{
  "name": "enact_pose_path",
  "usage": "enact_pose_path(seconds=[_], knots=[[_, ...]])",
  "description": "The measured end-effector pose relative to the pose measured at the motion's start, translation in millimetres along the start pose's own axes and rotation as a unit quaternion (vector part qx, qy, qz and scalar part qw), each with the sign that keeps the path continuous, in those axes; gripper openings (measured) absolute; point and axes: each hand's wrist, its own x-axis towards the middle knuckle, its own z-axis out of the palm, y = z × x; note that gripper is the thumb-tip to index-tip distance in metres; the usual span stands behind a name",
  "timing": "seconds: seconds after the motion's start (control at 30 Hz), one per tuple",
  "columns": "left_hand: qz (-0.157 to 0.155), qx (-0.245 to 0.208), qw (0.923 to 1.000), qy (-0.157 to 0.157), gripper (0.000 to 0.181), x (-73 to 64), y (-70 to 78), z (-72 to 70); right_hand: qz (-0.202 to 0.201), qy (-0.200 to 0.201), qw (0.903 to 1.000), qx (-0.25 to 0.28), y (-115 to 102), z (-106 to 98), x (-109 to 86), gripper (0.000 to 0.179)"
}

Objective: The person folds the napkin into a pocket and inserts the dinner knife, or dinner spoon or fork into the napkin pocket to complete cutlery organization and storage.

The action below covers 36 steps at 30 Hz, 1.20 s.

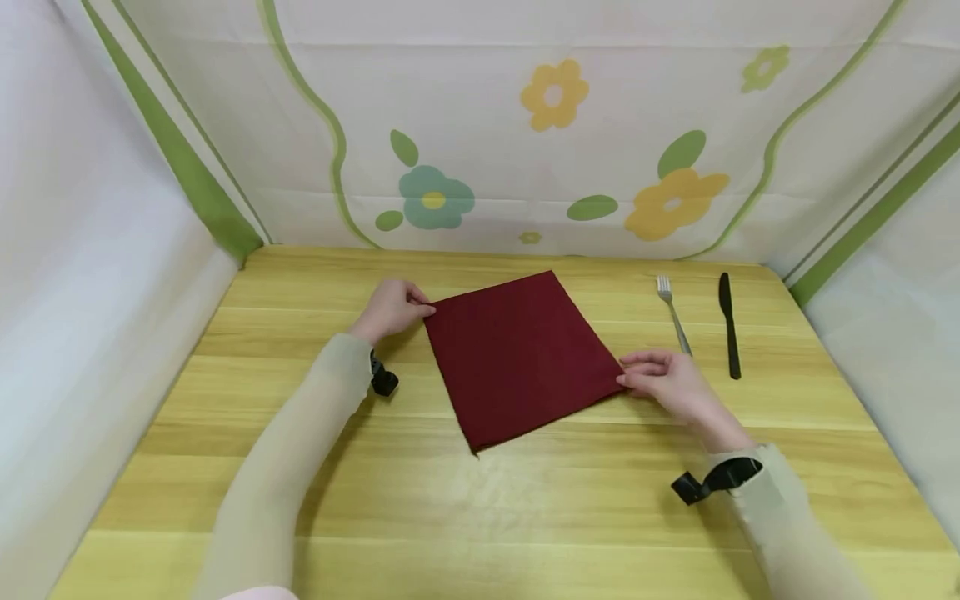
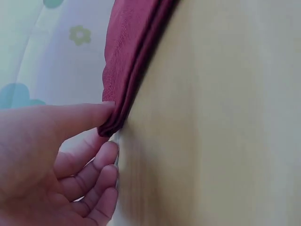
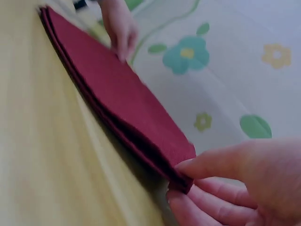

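A dark red cloth napkin, folded into a layered square, lies turned at an angle on the wooden table. My left hand pinches its far left corner; the left wrist view shows the thumb on top of the stacked layers and the other fingers curled below. At the opposite, right corner my right hand pinches the cloth between thumb and fingers. In the right wrist view the layers part slightly along the edge near that corner. The napkin's near corner points toward me, with a small loose thread at its tip.
A fork lies to the right of the napkin, its handle end hidden behind my right hand. Farther right is a black knife. A white flowered curtain stands along the table's back edge, with white cloth at both sides.
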Motion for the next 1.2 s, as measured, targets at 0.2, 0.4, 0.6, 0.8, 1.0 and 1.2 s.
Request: enact_pose_path(seconds=[0.2,0.4,0.6,0.8,1.0,1.2], knots=[[0.001,0.032,0.9992,-0.025,0.023,-35.8,-3.2,-0.4,-0.021,0.022,0.9986,-0.044,-6.8,-20.9,39.7,0.042],[0.009,0.033,0.9985,-0.043,0.024,-69.8,-2.3,8.8,-0.033,0.041,0.9963,-0.069,-12.7,-29.6,79.3,0.039],[0.055,0.017,0.9974,-0.043,0.020,-96.9,3.3,21.1,-0.023,0.060,0.9960,-0.062,-16.4,-29.0,115.1,0.038],[0.080,-0.009,0.9958,-0.044,0.017,-110.1,7.6,33.3,-0.030,0.084,0.9942,-0.059,-19.5,-23.2,142.8,0.040],[0.096,-0.008,0.9942,-0.048,0.016,-119.8,11.4,40.1,-0.048,0.100,0.9930,-0.043,-22.4,-14.4,158.1,0.037],[0.108,-0.003,0.9926,-0.055,0.017,-125.0,16.7,43.5,-0.057,0.115,0.9910,-0.038,-22.9,-11.0,163.4,0.035]])
